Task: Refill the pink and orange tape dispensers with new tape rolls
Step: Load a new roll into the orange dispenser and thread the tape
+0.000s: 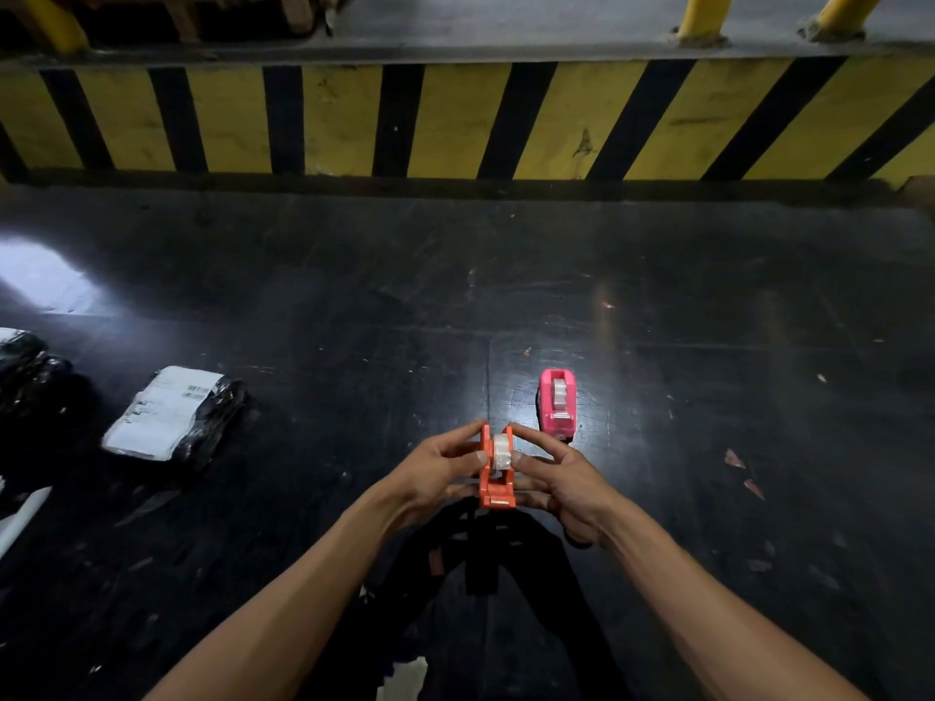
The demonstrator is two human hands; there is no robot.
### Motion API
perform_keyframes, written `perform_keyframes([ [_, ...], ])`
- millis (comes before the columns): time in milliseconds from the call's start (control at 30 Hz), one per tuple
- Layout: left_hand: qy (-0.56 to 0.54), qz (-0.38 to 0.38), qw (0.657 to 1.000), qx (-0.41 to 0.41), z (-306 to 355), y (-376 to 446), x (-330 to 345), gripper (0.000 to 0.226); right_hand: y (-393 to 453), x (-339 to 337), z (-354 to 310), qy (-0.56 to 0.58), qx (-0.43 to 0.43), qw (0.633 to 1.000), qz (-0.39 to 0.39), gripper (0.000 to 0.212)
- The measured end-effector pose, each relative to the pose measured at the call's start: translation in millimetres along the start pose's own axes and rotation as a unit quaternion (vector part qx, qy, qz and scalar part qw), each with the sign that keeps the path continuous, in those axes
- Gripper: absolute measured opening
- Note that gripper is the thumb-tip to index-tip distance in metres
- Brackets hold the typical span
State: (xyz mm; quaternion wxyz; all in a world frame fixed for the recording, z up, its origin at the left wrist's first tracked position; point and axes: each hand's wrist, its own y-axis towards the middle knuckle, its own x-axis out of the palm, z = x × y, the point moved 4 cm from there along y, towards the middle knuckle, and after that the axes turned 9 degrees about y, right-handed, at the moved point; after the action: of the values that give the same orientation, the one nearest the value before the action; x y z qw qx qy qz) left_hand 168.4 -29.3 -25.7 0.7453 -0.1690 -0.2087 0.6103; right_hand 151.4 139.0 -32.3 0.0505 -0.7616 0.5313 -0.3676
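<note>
I hold the orange tape dispenser (497,490) above the dark floor, low in the middle of the view. A clear tape roll (501,451) sits between its two side walls. My left hand (439,473) grips its left side, thumb against the roll. My right hand (560,482) grips the right side, with a fingertip touching the roll too. The pink tape dispenser (556,403) stands on the floor just beyond my right hand, with a tape roll (559,392) seated in it.
A black-wrapped parcel with a white label (172,413) lies on the floor to the left, and another dark parcel (28,371) at the far left edge. A yellow-and-black striped kerb (455,121) runs across the back. Paper scraps (402,677) lie near the bottom.
</note>
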Motion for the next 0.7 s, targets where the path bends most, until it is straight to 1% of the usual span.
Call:
perform_keyframes([
  [167, -0.015, 0.016, 1.000, -0.001, -2.7, 2.8, -1.8, 0.050, 0.7, 1.2, 1.7, 0.004, -0.004, 1.000, 0.011, 0.041],
  [233, -0.009, 0.026, 1.000, -0.006, -4.0, 4.3, -2.0, 0.046, 2.7, 1.6, 2.8, -0.010, -0.009, 1.000, 0.017, 0.038],
  [333, 0.008, 0.053, 0.998, -0.012, -6.5, 6.4, -2.2, 0.043, 5.8, 5.3, 5.5, -0.051, -0.027, 0.998, 0.033, 0.026],
  [367, 0.005, 0.061, 0.998, -0.014, -7.9, 6.4, -1.9, 0.044, 5.8, 7.3, 6.2, -0.070, -0.033, 0.996, 0.033, 0.025],
  [433, -0.009, 0.070, 0.997, -0.015, -11.8, 6.2, -0.3, 0.048, 3.9, 11.7, 6.2, -0.136, -0.055, 0.989, 0.009, 0.024],
  [467, -0.014, 0.076, 0.997, -0.015, -14.6, 5.2, 0.0, 0.049, 2.2, 13.3, 6.0, -0.192, -0.069, 0.979, -0.012, 0.028],
  [500, -0.017, 0.078, 0.997, -0.015, -17.4, 3.9, 0.8, 0.050, 2.0, 12.7, 7.2, -0.268, -0.081, 0.960, -0.027, 0.035],
  [567, -0.009, 0.077, 0.997, -0.016, -27.0, 3.0, 1.5, 0.050, 3.6, 9.1, 12.8, -0.425, -0.098, 0.900, -0.015, 0.044],
  [600, 0.009, 0.069, 0.997, -0.011, -31.0, 1.7, 2.3, 0.051, 4.5, 7.4, 15.3, -0.479, -0.106, 0.871, -0.001, 0.049],
  [633, 0.039, 0.063, 0.997, 0.001, -37.0, 2.5, 1.2, 0.052, 5.7, 5.4, 18.2, -0.518, -0.115, 0.847, 0.006, 0.052],
  [667, 0.093, 0.061, 0.994, 0.022, -40.7, 1.6, -0.7, 0.054, 6.4, 4.2, 21.3, -0.542, -0.128, 0.830, 0.004, 0.057],
  [700, 0.166, 0.069, 0.982, 0.050, -43.5, 1.3, -4.6, 0.057, 6.3, 2.3, 24.3, -0.557, -0.138, 0.819, -0.004, 0.059],
])
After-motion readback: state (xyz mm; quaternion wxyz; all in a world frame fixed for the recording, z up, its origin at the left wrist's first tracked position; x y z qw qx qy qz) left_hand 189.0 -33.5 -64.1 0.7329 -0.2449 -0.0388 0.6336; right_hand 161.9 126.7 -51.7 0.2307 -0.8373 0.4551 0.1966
